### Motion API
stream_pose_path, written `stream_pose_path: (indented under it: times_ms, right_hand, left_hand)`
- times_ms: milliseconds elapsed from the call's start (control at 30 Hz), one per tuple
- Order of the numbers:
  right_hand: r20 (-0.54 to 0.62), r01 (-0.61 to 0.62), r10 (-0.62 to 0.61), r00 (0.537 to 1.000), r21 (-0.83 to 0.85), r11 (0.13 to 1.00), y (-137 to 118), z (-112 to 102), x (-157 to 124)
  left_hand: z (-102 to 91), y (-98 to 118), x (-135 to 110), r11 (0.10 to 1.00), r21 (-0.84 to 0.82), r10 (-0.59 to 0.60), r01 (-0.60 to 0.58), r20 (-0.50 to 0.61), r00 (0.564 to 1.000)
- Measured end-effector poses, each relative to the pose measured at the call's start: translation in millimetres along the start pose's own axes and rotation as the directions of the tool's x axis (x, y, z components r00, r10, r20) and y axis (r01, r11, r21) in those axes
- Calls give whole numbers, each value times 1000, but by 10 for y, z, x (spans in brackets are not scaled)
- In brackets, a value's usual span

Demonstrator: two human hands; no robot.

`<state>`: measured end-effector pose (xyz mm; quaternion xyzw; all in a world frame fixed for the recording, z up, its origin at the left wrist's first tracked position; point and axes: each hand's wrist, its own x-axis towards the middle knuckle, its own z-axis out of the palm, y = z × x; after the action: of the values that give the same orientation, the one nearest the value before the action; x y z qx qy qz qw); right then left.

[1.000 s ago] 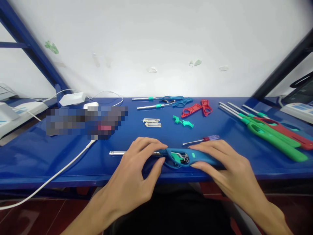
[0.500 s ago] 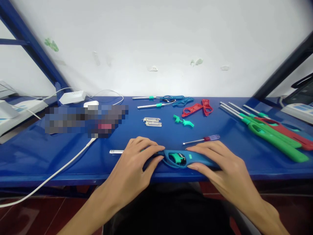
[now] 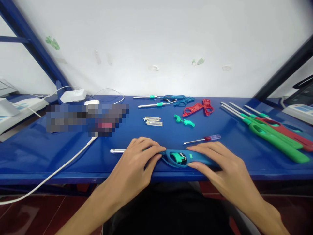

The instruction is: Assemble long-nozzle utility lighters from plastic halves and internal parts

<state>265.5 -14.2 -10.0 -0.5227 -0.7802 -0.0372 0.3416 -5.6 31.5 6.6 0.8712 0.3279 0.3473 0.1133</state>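
A blue long-nosed gas lighter (image 3: 201, 157) lies lengthwise along the front of the blue table, its metal tube pointing left. My left hand (image 3: 135, 161) grips it where the tube meets the body, thumb and fingers closed around it. My right hand (image 3: 221, 161) pinches the handle from above and below. Between the hands, a green trigger (image 3: 180, 158) shows in the lighter's opening, with a dark part beside it. Just behind my right hand rests a screwdriver (image 3: 207, 138) with a red and purple handle.
Behind lie clear fuel tanks (image 3: 154, 123), loose green triggers (image 3: 189, 122), red casing halves (image 3: 207, 107) and metal tubes (image 3: 149, 105) with blue casings (image 3: 183, 101). Several whole lighters (image 3: 276, 140) lie at right. A white cable (image 3: 61, 169) crosses the left side near a blurred-out object (image 3: 107, 120).
The view has shifted very slightly. Both hands keep their grip on the lighter, which stays in nearly the same place.
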Motion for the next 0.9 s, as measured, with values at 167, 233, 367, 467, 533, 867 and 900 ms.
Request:
stream_pose_path:
  times_ms: [167,233,367,467,533,867,900]
  right_hand:
    - [21,-15,15,1000,-3,1000,-36,-10,31]
    - [31,-30,30,999,0,1000,-48,-14,38]
    - [44,-50,49,998,5,999,-67,-16,37]
    - [49,-52,52,997,4,999,-76,-12,36]
    - [49,-49,49,998,1,999,-80,-10,39]
    - [43,-34,34,999,-2,999,-121,-16,64]
    - [44,-33,33,998,1,999,-125,-16,64]
  left_hand:
    - [-3,-22,-10,1000,-9,-26,26,-7,1000]
    - [-4,-27,-9,999,-15,-38,38,-4,999]
    - [-9,-42,-11,998,-17,-63,63,-3,998]
    - [-18,-48,-15,996,-26,-80,80,6,997]
    - [-26,-45,-14,996,-31,-88,88,9,996]
    - [-51,-36,-6,995,-45,-93,94,14,996]
    - [-52,-37,-6,995,-44,-94,95,13,995]
